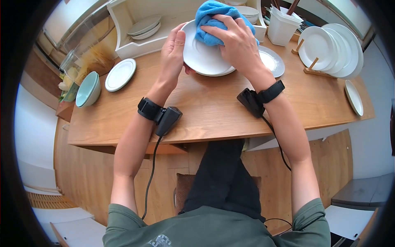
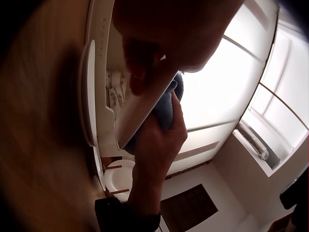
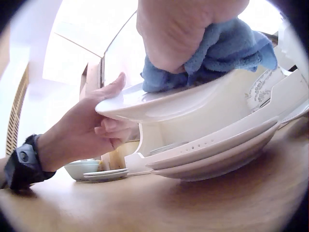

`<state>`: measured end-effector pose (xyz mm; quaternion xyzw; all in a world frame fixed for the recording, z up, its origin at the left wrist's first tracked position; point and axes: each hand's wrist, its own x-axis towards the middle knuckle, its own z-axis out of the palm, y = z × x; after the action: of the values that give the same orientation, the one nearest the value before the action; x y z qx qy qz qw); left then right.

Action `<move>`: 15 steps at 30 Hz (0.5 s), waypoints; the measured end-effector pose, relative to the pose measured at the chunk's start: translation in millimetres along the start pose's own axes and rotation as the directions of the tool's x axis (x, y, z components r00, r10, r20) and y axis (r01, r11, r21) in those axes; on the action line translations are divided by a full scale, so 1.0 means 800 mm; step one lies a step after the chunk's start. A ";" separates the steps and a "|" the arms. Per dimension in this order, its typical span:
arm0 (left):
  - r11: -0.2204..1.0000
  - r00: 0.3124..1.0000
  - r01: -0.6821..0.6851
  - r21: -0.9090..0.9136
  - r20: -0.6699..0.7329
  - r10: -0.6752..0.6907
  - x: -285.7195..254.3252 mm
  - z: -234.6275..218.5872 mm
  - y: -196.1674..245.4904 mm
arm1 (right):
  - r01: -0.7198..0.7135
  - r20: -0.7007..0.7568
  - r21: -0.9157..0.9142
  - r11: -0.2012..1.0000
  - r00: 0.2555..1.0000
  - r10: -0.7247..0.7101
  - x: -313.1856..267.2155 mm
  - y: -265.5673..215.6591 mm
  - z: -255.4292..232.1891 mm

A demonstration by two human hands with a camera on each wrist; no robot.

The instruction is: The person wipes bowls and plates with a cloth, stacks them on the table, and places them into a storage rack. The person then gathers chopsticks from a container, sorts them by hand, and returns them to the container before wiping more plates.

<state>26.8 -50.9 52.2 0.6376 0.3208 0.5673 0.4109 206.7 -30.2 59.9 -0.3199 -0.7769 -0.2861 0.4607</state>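
Note:
A white plate (image 1: 200, 57) is held up, tilted, above the wooden table. The left hand (image 1: 173, 51) grips its left rim; in the right wrist view the thumb of the left hand (image 3: 91, 123) lies at the rim and its fingers are curled beneath. The right hand (image 1: 240, 43) holds a bunched blue cloth (image 1: 209, 36) against the upper face of the plate (image 3: 159, 104). Below the raised plate, in the right wrist view, stacked white plates (image 3: 217, 154) rest on the table. The left wrist view shows the right hand (image 2: 157, 145) with the cloth, in shadow.
Small white plates (image 1: 120, 75) and green bowls (image 1: 88, 89) stand at the left. A white shelf (image 1: 138, 48) with dishes is at the back. A ribbed plate (image 1: 271, 61), a white utensil holder (image 1: 283, 29), racked plates (image 1: 316, 47) and an oval dish (image 1: 354, 98) are at the right.

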 end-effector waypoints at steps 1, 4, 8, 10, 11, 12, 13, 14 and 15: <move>1.000 1.000 -0.001 -0.002 0.002 0.001 0.000 -0.001 -0.001 | -0.038 0.028 -0.037 0.999 0.999 0.039 -0.002 0.002 0.001; 1.000 0.997 0.002 -0.006 -0.079 -0.002 0.004 -0.008 -0.007 | -0.091 0.074 -0.084 0.992 0.993 0.097 -0.009 0.007 0.004; 0.998 0.971 -0.018 -0.061 -0.238 0.003 0.010 -0.020 -0.015 | -0.129 0.114 -0.081 0.988 0.984 0.138 -0.012 0.012 0.006; 0.997 0.957 -0.033 -0.076 -0.291 0.010 0.014 -0.025 -0.015 | -0.134 0.110 -0.075 0.988 0.984 0.142 -0.011 0.013 0.006; 0.997 0.936 -0.031 -0.074 -0.351 0.003 0.015 -0.027 -0.012 | -0.144 0.102 -0.068 0.987 0.983 0.151 -0.010 0.013 0.006; 0.997 0.912 -0.028 -0.073 -0.410 -0.005 0.016 -0.029 -0.011 | -0.156 0.094 -0.062 0.986 0.982 0.161 -0.011 0.015 0.005; 0.997 0.913 -0.026 -0.072 -0.408 -0.006 0.018 -0.037 -0.013 | -0.159 0.094 -0.062 0.985 0.982 0.164 -0.012 0.017 0.005; 0.993 0.898 -0.029 -0.118 -0.440 -0.026 0.021 -0.048 -0.016 | -0.173 0.089 -0.064 0.983 0.980 0.178 -0.013 0.021 0.005; 0.986 0.882 -0.036 -0.163 -0.469 -0.045 0.025 -0.059 -0.019 | -0.189 0.081 -0.067 0.980 0.978 0.194 -0.015 0.024 0.005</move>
<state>-16.2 -19.3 49.0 0.4434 0.3641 0.7287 0.3739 223.8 -17.8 50.8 -0.4188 -0.7532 -0.2489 0.4420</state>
